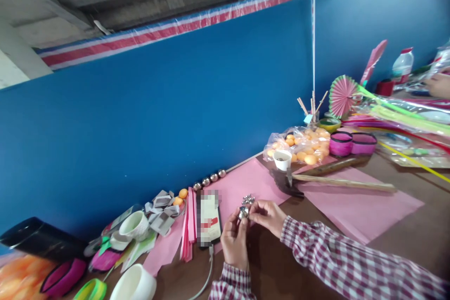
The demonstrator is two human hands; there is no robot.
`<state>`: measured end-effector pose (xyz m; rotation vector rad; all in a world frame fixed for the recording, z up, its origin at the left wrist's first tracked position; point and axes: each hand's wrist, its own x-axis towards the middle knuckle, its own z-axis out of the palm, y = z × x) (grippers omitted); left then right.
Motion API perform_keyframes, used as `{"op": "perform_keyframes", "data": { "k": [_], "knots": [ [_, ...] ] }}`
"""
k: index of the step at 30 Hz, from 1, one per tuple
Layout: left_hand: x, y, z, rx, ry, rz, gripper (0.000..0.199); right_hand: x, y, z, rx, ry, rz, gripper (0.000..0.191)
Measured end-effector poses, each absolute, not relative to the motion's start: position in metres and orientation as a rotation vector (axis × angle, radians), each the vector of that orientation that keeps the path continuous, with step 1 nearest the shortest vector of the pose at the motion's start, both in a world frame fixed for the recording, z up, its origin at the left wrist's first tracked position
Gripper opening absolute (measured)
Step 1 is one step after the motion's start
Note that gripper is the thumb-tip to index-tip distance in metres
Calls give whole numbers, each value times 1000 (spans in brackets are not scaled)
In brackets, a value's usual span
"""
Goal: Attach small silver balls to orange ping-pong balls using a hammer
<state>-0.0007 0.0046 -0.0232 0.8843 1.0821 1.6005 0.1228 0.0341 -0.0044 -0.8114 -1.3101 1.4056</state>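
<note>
Near the table's front, my left hand [235, 238] has its fingers closed around a small shiny silver ball [243, 212]. From the right, my right hand [267, 216] reaches in, thumb and finger pinched at the ball's side; whatever small thing it may hold is hidden. Just beyond the ball, a little pile of silver bits [248, 199] lies on pink paper [242, 178]. To the left of my hands is a phone [210, 220] with a white cable plugged in. A row of several silver balls [214, 177] rests along the foot of the blue partition.
Right of my hands lie a hammer [344, 182], a white cup [282, 160] and a bag of orange balls [309, 145]. White rings, grey pieces [163, 218] and a black container [38, 239] stand left. Another person's hand [439, 85] shows at far right.
</note>
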Motion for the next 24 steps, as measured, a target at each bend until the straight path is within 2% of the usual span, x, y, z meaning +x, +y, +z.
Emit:
{"op": "perform_keyframes", "data": {
  "k": [10,15,19,24],
  "knots": [
    [2,3,-21,848,1050,1619,41,118,34,-5,-835,-1309,1405,24],
    [2,3,-22,810,1016,1618,38,120,28,-1,-809,-1481,1255,16],
    [0,4,-22,777,995,1594,37,122,24,2,-781,-1656,1100,26],
    [3,1,-15,700,972,1604,41,119,20,3,-841,-1692,1020,24]
  ]
}}
